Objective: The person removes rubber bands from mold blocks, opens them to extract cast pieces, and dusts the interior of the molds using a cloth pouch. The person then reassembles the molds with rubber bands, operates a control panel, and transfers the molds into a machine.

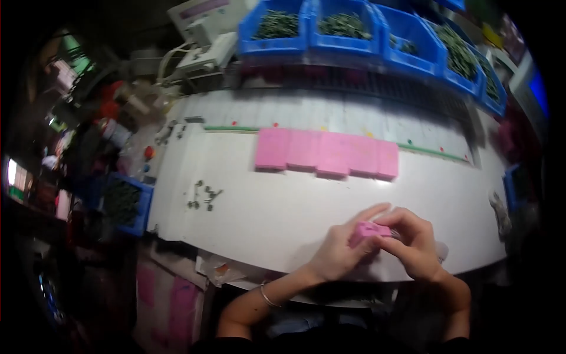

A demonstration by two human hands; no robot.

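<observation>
Pink block (372, 230) | left hand (341, 252), right hand (416, 241): fingers pinching it | markings blurred | pink row (327, 152) beyond

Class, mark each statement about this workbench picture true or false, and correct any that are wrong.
1. The left hand and right hand meet at a small pink piece. True.
2. The blue bins beyond the white table are all empty. False: dark green pieces are visible in them.
3. Pink blocks sit side by side in a row. True.
4. Nothing is worn on either arm. False: a bracelet circles the left arm near the wrist.
5. Small dark parts lie loose, left of the row. True.
</observation>
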